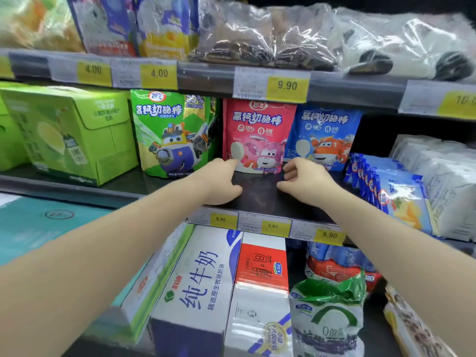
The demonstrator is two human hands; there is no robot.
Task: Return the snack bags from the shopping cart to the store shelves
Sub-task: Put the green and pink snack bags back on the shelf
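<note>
While the pink snack bag (258, 135) is standing upright on the middle shelf (257, 194), with a green bag (172, 135) at nine o'clock and a blue bag (324, 135) at three, the left hand (221, 181) is stretching a forefinger to its seven o'clock corner. The right hand (306, 179) is hovering at five o'clock, loosely curled and empty.

Glossy plastic pink snack bag (258, 136) stands on a smooth dark shelf (260, 194) beside matt green cardboard box (74, 135).
</note>
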